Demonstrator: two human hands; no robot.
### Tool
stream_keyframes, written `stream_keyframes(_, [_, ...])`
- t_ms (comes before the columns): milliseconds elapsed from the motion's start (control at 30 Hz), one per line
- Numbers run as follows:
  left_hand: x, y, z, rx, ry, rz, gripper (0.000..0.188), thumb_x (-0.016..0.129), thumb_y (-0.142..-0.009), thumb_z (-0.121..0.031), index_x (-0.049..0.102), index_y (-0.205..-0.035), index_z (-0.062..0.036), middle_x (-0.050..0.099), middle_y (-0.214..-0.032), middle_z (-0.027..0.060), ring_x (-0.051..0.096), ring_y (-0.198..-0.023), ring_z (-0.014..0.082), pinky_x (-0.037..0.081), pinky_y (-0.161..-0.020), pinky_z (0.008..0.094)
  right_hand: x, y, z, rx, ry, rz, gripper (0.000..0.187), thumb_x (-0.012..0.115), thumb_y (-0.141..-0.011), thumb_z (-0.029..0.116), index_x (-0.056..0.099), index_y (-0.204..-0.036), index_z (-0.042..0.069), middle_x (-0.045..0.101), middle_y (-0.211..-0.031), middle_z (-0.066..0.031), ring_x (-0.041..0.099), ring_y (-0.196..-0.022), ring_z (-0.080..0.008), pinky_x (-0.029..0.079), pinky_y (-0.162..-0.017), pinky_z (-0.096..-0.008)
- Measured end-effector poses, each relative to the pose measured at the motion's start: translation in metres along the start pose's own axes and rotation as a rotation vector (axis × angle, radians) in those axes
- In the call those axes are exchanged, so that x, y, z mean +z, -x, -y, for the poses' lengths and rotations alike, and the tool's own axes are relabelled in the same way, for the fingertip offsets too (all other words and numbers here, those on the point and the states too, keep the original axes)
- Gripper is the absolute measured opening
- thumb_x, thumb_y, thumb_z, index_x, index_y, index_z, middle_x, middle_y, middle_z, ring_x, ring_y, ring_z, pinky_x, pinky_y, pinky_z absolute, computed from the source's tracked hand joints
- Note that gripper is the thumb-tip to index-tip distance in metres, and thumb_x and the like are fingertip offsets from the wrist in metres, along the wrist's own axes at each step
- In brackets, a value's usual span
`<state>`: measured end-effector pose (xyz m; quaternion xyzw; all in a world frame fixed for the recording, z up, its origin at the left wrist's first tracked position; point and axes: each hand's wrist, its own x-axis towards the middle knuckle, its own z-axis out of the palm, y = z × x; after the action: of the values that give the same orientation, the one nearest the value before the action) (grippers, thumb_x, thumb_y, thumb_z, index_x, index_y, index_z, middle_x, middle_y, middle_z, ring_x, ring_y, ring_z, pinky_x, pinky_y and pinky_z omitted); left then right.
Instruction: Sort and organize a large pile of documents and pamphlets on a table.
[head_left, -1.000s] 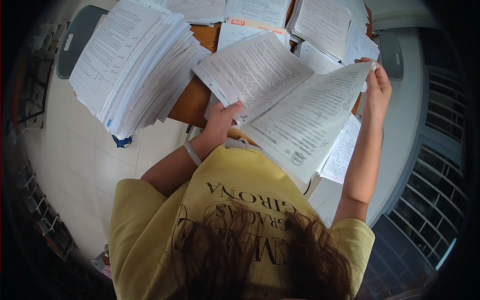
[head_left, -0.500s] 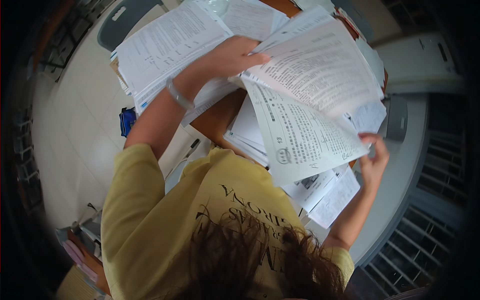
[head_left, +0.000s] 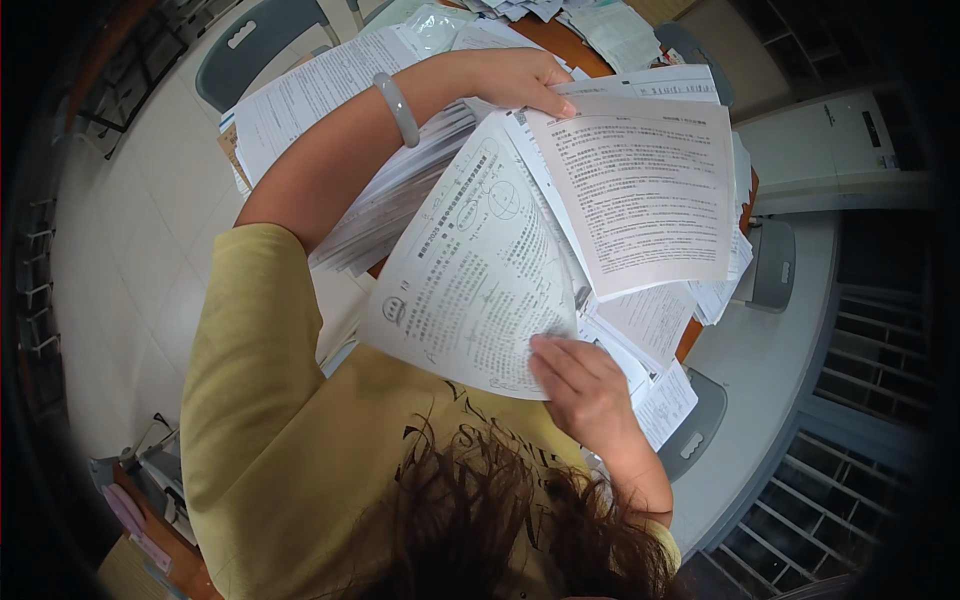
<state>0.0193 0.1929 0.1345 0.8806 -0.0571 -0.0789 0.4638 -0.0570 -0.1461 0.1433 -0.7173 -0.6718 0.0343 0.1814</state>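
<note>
My left hand (head_left: 522,80), below a pale bangle on the wrist, grips a bundle of printed sheets by its upper edge, the thumb on top. The front of the bundle is a pinkish printed sheet (head_left: 640,190) that hangs to the right. A white printed sheet (head_left: 465,270) with handwritten marks and a circle diagram is swung out to the left, its top still near my left hand. My right hand (head_left: 588,392), slightly blurred, has its fingers closed at the lower right edge of that white sheet. The thumb is hidden.
A thick paper stack (head_left: 310,110) lies at the left of the brown table (head_left: 570,38). More loose papers (head_left: 665,400) lie under the bundle at the right. Grey chairs (head_left: 255,50) stand around the table. A clear plastic bag (head_left: 435,28) rests at the back.
My right hand has brought the white sheet's lower edge left and toward my body, away from the bundle. My left hand has shifted right and farther away, and the pinkish sheet now hangs flatter.
</note>
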Motion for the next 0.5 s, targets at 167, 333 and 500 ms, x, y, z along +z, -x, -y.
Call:
stream_keyframes(167, [-0.002,-0.010,-0.001,0.054,-0.016,-0.024,0.034,0.059,-0.085,-0.033,0.063,-0.094,0.0001,0.061,-0.075,0.0051,0.054,-0.065,0.0130,0.043,-0.059,0.0271,0.009,-0.012,0.000,-0.001,-0.034,0.014,0.032,0.063,-0.055,-0.003,0.063,-0.087,-0.003,0.062,-0.102,-0.0111,0.060,-0.090,-0.0250,0.051,-0.075,-0.0340])
stream_keyframes(333, [0.000,-0.011,-0.004,0.036,0.020,-0.028,0.034,0.059,-0.086,-0.032,0.063,-0.090,0.0018,0.060,-0.071,0.0037,0.053,-0.061,0.0107,0.043,-0.057,0.0262,0.008,-0.014,-0.003,-0.022,-0.064,0.051,0.033,0.065,-0.057,0.000,0.062,-0.089,-0.004,0.061,-0.104,-0.0127,0.059,-0.091,-0.0262,0.050,-0.077,-0.0349])
stream_keyframes(500, [0.002,-0.015,0.002,0.026,0.002,0.000,0.034,0.057,-0.088,-0.028,0.063,-0.103,0.0016,0.066,-0.083,0.0070,0.060,-0.070,0.0113,0.046,-0.061,0.0254,0.009,-0.012,-0.007,-0.014,-0.066,0.039,0.035,0.065,-0.054,-0.001,0.062,-0.089,-0.003,0.061,-0.104,-0.0120,0.059,-0.092,-0.0259,0.050,-0.077,-0.0349])
